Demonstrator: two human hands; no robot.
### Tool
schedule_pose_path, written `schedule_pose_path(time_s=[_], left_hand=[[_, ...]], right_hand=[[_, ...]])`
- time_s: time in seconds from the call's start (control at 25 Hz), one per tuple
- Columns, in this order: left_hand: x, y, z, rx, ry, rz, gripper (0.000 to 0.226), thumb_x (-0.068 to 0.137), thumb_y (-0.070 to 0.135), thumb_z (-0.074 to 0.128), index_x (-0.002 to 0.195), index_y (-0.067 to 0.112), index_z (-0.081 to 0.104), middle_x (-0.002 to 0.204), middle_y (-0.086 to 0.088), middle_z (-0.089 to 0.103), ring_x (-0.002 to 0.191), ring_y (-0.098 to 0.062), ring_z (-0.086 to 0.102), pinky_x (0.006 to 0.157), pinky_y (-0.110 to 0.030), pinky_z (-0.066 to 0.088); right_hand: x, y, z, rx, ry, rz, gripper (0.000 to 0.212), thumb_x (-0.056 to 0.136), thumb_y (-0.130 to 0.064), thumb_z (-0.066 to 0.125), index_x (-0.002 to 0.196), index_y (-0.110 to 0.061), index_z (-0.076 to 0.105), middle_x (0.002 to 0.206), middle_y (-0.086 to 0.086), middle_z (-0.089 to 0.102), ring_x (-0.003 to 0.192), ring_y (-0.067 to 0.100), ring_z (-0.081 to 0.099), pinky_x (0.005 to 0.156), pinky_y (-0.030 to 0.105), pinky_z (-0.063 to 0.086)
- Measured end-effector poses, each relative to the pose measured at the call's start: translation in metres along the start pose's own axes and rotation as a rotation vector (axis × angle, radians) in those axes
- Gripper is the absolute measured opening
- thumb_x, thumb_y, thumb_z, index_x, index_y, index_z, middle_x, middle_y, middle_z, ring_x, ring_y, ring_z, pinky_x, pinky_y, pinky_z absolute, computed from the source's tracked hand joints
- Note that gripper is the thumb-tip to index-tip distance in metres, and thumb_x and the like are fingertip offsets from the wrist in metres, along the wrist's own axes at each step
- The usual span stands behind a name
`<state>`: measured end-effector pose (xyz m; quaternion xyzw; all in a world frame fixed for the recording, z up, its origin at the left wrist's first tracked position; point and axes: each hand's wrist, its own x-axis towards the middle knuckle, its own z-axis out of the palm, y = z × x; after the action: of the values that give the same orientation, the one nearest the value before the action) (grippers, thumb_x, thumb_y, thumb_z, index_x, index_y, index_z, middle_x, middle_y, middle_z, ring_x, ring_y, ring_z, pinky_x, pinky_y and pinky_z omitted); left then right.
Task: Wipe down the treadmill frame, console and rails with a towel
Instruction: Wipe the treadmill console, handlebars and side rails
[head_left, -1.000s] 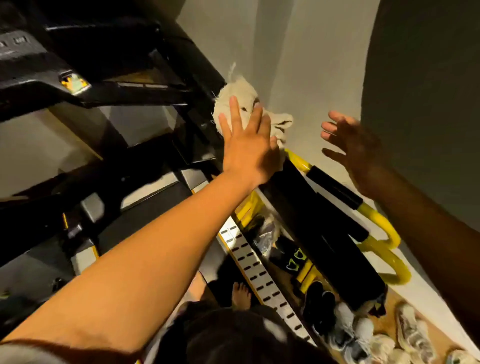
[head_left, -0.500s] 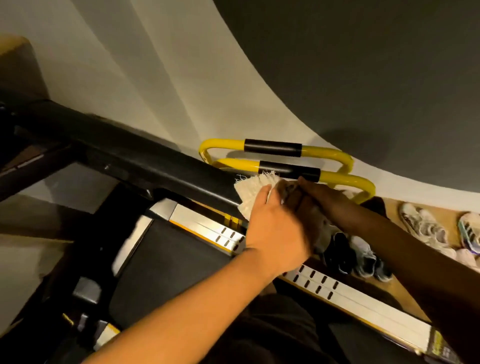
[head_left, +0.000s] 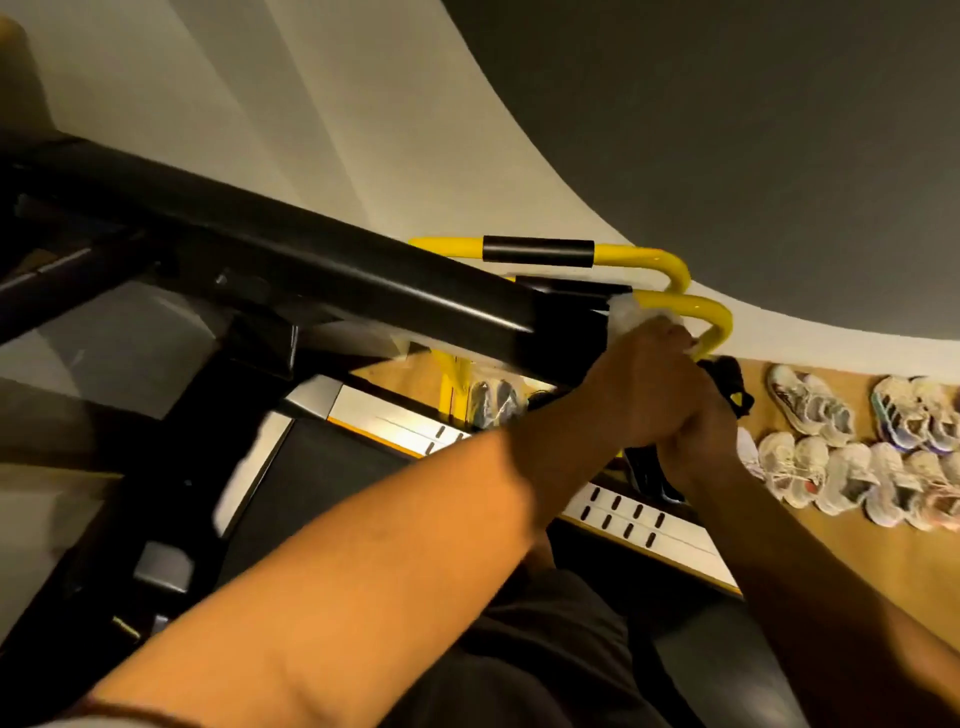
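In the head view, a black treadmill handrail (head_left: 311, 260) is seen running from the upper left down to the middle of the picture. At its near end a pale towel (head_left: 629, 310) is pressed against the rail; only a blurred white edge of it is shown above the knuckles. The left hand (head_left: 641, 376) is laid over that end of the rail, its fingers curled round the towel. The right hand (head_left: 698, 434) is held just below and to the right of it, touching it, with the fingers bent. Whether anything is grasped by the right hand cannot be told, since its palm side is hidden. Both forearms are stretched out from the lower edge of the picture.

Beneath the handrail the dark treadmill belt (head_left: 322, 493) is seen, bordered by a silver side rail (head_left: 670, 535) marked with rows of short black slots. Behind the hands two yellow bars (head_left: 649, 258) with black grip sleeves are set against the pale wall (head_left: 363, 130). Several pairs of light sneakers (head_left: 831, 467) are lined up on the wooden floor (head_left: 852, 561) to the right, well apart from the towel. Dark clothing (head_left: 545, 654) is visible at the bottom between the arms.
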<state>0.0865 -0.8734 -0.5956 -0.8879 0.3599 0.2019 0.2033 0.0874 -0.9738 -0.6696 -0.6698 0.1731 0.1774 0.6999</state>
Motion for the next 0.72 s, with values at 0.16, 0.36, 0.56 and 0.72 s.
schedule_pose_path(time_s=[0.16,0.36,0.56,0.72], left_hand=[[-0.021,-0.035,0.034,-0.19,0.375,0.019,0.032,0.091,0.026,0.051,0.118,0.024,0.068,0.133,0.002,0.062,0.129,-0.022,0.051,0.102,-0.045,0.043],[-0.092,-0.055,0.086,-0.493,0.746,-0.166,0.045,0.092,0.003,0.049,0.136,0.013,0.056,0.141,-0.011,0.055,0.132,-0.032,0.05,0.109,-0.046,0.04],[-0.162,-0.069,0.154,-0.371,0.941,-0.52,0.038,0.09,0.016,0.066,0.128,0.017,0.062,0.135,-0.007,0.061,0.127,-0.031,0.055,0.109,-0.049,0.041],[-0.172,-0.068,0.171,-0.702,1.135,-0.872,0.04,0.085,0.005,0.061,0.124,0.009,0.064,0.143,-0.012,0.052,0.138,-0.036,0.041,0.113,-0.047,0.034]], right_hand=[[-0.033,-0.014,0.012,-0.135,0.07,-0.204,0.041,0.087,0.001,0.04,0.117,-0.016,0.06,0.095,0.006,0.066,0.077,0.021,0.06,0.064,0.034,0.046],[-0.052,-0.054,0.049,-0.945,-0.102,-0.934,0.062,0.081,-0.008,0.063,0.14,-0.023,0.048,0.118,0.005,0.065,0.097,0.022,0.064,0.081,0.032,0.055],[-0.037,-0.08,0.16,-1.61,-0.355,-1.465,0.061,0.09,-0.041,0.053,0.146,-0.018,0.04,0.131,0.019,0.056,0.092,0.037,0.065,0.075,0.043,0.057],[-0.03,-0.085,0.246,-1.793,-0.465,-1.314,0.076,0.079,-0.055,0.039,0.15,-0.031,0.026,0.14,0.02,0.043,0.093,0.046,0.061,0.073,0.046,0.052]])
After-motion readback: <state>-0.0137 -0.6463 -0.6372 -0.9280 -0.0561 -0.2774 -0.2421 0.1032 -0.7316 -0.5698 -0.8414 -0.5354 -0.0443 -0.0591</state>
